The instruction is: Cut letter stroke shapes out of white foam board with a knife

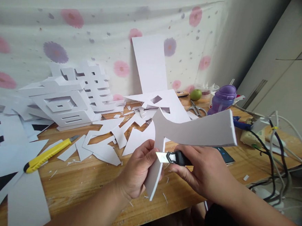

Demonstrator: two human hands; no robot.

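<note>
Here, scraps (108, 154) litter the wooden tabletop (70, 185) below flowered sheeting (95, 26); the left hand (133, 172) clamps its fingers on a cutout (191, 131), the right hand (206, 168) on a cutter (182, 159).

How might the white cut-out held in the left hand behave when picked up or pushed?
The white cut-out is probably stiff, since its wide end juts past the right hand without sagging. Its narrow stem could bend or snap. Being flat-sided, it would likely slide, not roll.
</note>
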